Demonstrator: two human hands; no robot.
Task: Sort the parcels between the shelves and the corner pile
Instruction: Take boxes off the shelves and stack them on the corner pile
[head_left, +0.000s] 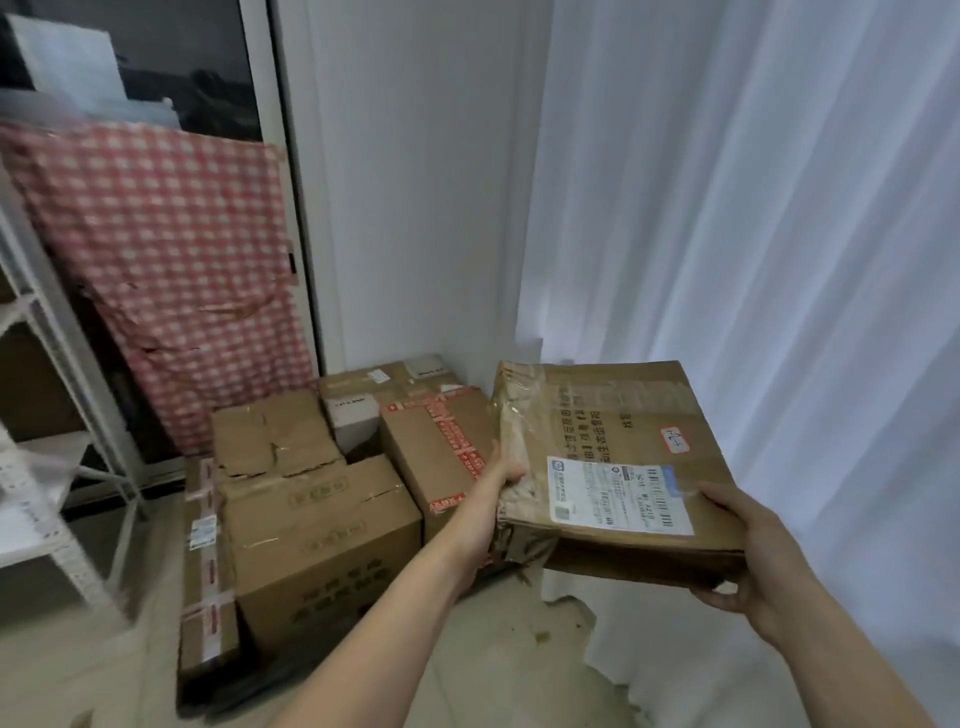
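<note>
single head view, forward-down toward corner pile (322, 525), seemingly near; left edge blurred.

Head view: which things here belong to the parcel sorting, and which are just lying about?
Job: flat parcel, gripped by left hand and right hand; corner pile of boxes; white shelves.
Lying about: checked cloth; white curtain; dark window.

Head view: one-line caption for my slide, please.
Sorting: left hand and right hand hold a flat taped parcel beside the corner pile of boxes, curtain alongside.
</note>
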